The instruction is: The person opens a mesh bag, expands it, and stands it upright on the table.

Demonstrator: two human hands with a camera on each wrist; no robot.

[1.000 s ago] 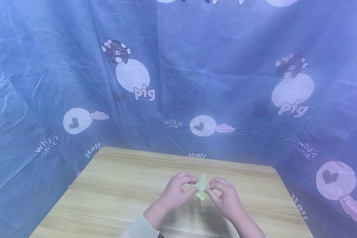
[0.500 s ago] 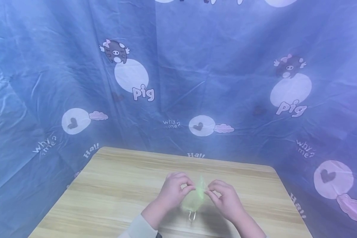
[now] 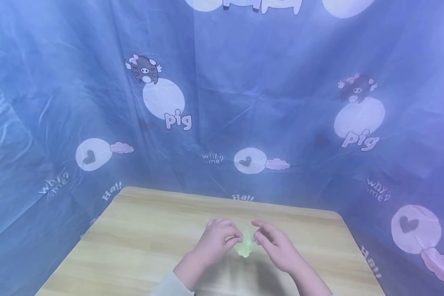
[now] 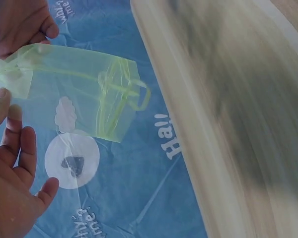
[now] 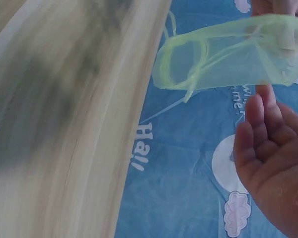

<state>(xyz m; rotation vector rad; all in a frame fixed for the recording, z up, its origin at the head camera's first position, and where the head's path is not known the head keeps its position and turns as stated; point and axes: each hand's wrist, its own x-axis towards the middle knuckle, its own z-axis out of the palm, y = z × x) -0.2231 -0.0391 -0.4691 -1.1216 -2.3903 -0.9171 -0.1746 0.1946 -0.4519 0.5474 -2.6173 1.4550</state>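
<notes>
Yellow-green: pinching a sheer drawstring pouch (image 3: 245, 246) with the left hand (image 3: 218, 238) (well inside both side edges of the tabletop (image 3: 144, 230)). Alongside, holding the right hand's (image 3: 278, 246) thumb and forefinger apart.

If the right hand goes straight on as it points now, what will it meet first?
Most likely the pale green, see-through fabric pouch, directly ahead of the right hand; any gap is unclear.

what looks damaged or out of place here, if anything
Nothing looks spilled or damaged: the sheer green pouch between the left hand and the right hand shows no visible tear. Only the blue backdrop looks slightly untidy, with creases.
</notes>
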